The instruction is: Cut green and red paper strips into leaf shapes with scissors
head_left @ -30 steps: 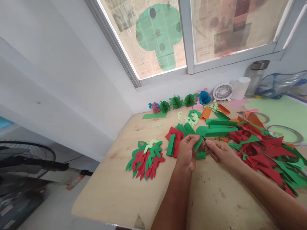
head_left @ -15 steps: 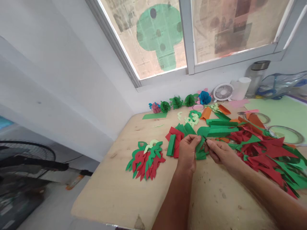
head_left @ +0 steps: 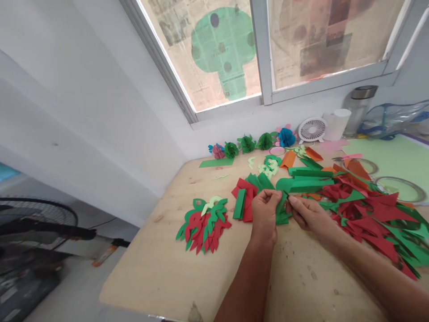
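Note:
My left hand [head_left: 264, 212] pinches a folded piece of green paper [head_left: 280, 203] between thumb and fingertips. Close on its right, my right hand [head_left: 306, 212] is closed around what looks like small scissors [head_left: 286, 194]. Only a thin dark tip shows, touching or almost touching the paper; the rest is hidden by the fingers. Left of my left hand lie red folded papers [head_left: 248, 210] with a green folded strip [head_left: 239, 203] on them. Behind my hands are stacked green strips [head_left: 308, 184]. Farther left rests a pile of red and green leaf-shaped cutouts [head_left: 203, 228].
Red and green scraps [head_left: 375, 214] heap at the right. Along the wall stand paper flowers [head_left: 247, 143], a small white fan [head_left: 312, 129] and a glass bottle [head_left: 360, 112]. Tape rolls [head_left: 400, 188] lie at the right. The wooden table [head_left: 150, 268] ends at the left; a black fan [head_left: 40, 223] stands beyond.
My left hand has shifted very slightly to the right. Both hands keep their grip, and the papers on the table lie as before.

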Available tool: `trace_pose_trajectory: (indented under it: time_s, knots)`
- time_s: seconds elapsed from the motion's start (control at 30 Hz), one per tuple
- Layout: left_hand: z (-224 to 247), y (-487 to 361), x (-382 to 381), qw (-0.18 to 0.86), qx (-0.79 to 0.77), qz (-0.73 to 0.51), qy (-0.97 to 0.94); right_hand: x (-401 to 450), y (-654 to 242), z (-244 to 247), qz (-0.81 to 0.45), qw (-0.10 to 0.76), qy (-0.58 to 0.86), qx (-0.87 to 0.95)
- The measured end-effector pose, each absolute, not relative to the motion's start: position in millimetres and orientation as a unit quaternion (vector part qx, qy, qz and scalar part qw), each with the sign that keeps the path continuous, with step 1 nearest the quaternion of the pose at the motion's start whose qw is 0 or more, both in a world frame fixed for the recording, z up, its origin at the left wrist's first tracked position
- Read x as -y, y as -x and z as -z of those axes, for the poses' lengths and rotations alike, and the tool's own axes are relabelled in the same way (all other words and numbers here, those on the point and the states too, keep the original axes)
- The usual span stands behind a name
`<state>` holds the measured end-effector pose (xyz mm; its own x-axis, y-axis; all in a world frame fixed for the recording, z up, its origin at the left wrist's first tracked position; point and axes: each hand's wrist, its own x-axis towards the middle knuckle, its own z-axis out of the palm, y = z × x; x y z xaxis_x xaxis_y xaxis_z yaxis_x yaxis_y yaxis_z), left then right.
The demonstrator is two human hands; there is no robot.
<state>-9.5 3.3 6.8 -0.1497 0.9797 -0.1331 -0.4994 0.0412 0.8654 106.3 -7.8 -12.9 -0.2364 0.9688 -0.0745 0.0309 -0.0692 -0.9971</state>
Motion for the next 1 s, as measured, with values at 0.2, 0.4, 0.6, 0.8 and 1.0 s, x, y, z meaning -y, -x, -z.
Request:
trace_pose_trajectory:
  time_s: [0.2,0.4,0.6,0.8,1.0]
  knots:
    - [-16.7,10.7,0.6,0.658,-0.395,-0.592,-0.247,8.2,-105.7,13.3,-0.574,0.425,0.455,0.531]
    - [-18.4,14.9,0.7,0.707,-0.374,-0.553,-0.232,9.2,-104.9,8.5,-0.552,0.426,0.463,0.547]
    - [-17.7,16.8,-1.0,0.694,-0.380,-0.562,-0.241,9.0,-105.3,7.9,-0.546,0.419,0.465,0.557]
    - [-15.4,13.8,-1.3,0.620,-0.402,-0.612,-0.283,9.5,-106.3,9.8,-0.568,0.416,0.457,0.543]
    - [-15.5,10.9,3.1,0.590,-0.406,-0.633,-0.295,6.7,-107.0,16.4,-0.572,0.417,0.451,0.543]
